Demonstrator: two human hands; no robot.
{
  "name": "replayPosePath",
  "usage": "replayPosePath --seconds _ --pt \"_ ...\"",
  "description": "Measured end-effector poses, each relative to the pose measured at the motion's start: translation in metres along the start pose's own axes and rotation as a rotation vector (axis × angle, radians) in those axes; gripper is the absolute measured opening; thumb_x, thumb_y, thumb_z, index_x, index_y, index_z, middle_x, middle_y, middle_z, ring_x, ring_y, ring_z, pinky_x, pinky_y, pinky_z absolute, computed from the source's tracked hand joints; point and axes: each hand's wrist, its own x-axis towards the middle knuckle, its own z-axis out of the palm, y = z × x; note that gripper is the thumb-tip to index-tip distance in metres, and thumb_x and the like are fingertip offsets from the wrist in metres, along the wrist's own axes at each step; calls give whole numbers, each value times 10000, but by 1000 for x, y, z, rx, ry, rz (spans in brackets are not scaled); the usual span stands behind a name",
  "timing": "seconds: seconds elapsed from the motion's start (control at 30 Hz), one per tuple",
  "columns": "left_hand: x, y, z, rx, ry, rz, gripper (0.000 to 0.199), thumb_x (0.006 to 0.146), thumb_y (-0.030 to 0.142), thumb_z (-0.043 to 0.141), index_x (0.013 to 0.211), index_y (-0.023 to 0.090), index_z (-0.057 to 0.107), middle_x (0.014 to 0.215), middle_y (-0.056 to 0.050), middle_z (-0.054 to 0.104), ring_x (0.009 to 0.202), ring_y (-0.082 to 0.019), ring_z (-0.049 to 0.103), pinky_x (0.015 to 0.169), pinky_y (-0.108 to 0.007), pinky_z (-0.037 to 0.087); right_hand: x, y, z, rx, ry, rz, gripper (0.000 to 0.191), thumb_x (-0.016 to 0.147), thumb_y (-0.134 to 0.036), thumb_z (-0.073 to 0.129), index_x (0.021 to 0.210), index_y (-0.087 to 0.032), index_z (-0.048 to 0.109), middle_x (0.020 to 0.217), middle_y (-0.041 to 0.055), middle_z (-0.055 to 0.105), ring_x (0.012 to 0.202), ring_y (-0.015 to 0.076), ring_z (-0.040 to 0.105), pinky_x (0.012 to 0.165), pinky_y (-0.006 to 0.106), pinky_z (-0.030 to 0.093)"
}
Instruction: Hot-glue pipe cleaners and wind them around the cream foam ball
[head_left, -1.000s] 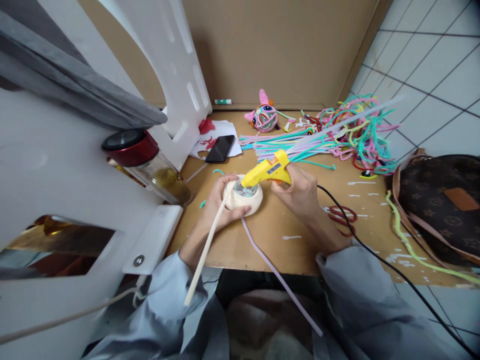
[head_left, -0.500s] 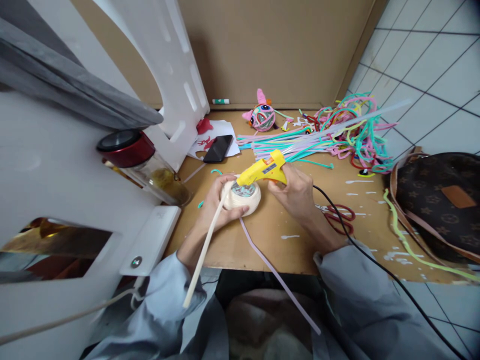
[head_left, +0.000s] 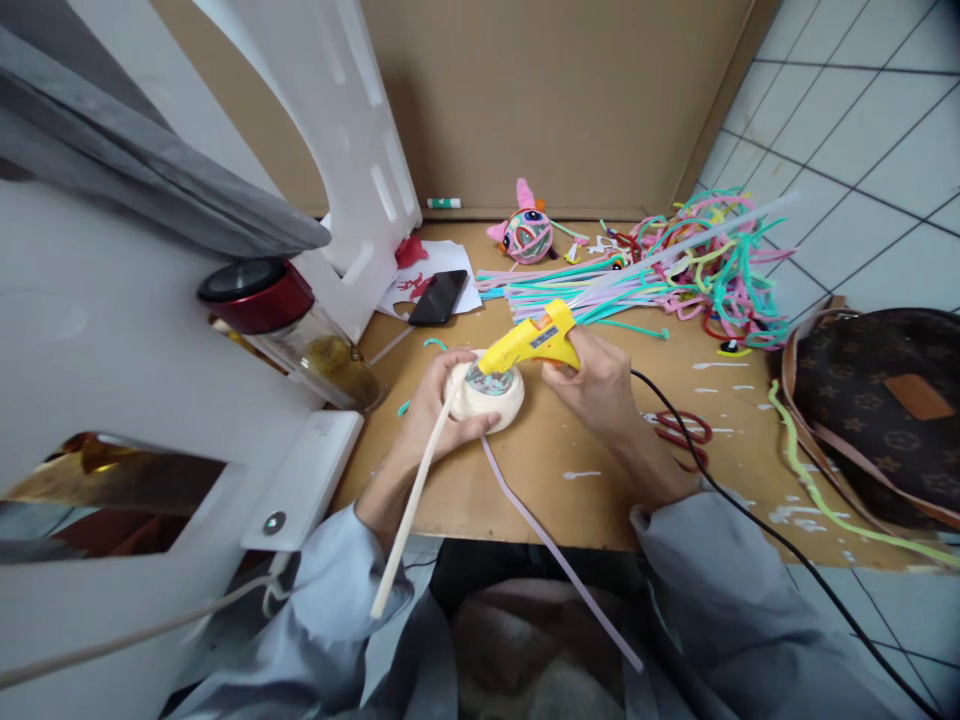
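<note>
Loose lt grey-blue slvs, wrinkled, w/ cuffs well above bare hands

Brown tabletop against a plain tan panel. Dark-lined white tiles right (wall or floor unclear). White slotted panel, grey cloth left.

"Can you see all of the cream ball?"

"No. The left hand covers its left side, and its underside is out of sight."

"Does the yellow glue gun touch it?"

"Can't tell; the tip is too small. Its label is unreadable too, and the right hand hides most of the grip."

"The lilac strip?"

"Its upper end disappears at the ball."

"And the scissors?"

"Blades mostly hidden behind the right wrist."

"The black cord?"

"Cut off by the bottom edge. The right edge crops the brown bag."
</note>
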Motion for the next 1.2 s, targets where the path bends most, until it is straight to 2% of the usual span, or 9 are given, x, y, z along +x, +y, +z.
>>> replayPosePath --seconds 0.23,0.5,0.73,0.9,1.03,1.2 --pt "-1 -2 -1 19 -6 -18 727 606 429 867 1216 226 528 1342 -116 603 1255 -317 610 1105 -488 471 -1 -1 4 -11 46 2 145 844 -192 537 984 -202 572 839 60 698 754 216 650 674 297 463" --pt "1 1 -1 -5 -15 -15 708 603 436 867 1187 230 524 1328 -117 614 1273 -324 599 1112 -488 460 3 0 -6 46 -58 41 123 855 -234 527 954 -196 590 840 71 703 746 223 649 680 308 466" --pt "1 3 0 -16 -14 -24 711 597 445 869 1183 228 529 1322 -119 619 1260 -317 605 1105 -484 468 5 -1 -4 40 -128 180 142 802 -281 562 913 -208 613 821 67 711 730 215 633 658 298 451" --pt "1 0 -1 -12 -11 -22 708 593 414 869 1185 217 532 1324 -130 603 1278 -333 594 1127 -504 445 8 -5 -2 101 -160 396 190 749 -353 601 861 -201 629 738 36 684 664 196 594 643 293 427" --pt "0 -2 -1 -17 -6 -49 717 592 416 864 1194 215 531 1350 -134 585 1274 -334 597 1123 -498 446 14 0 -6 155 -174 546 250 742 -419 623 865 -202 624 764 26 675 677 192 571 663 300 437" --pt "-1 -5 0 -11 17 -72 742 569 431 870 1196 222 534 1385 -139 569 1316 -337 571 1153 -500 425 14 21 -9 -43 -246 565 222 743 -396 611 840 -198 639 876 77 670 829 247 607 747 343 479"
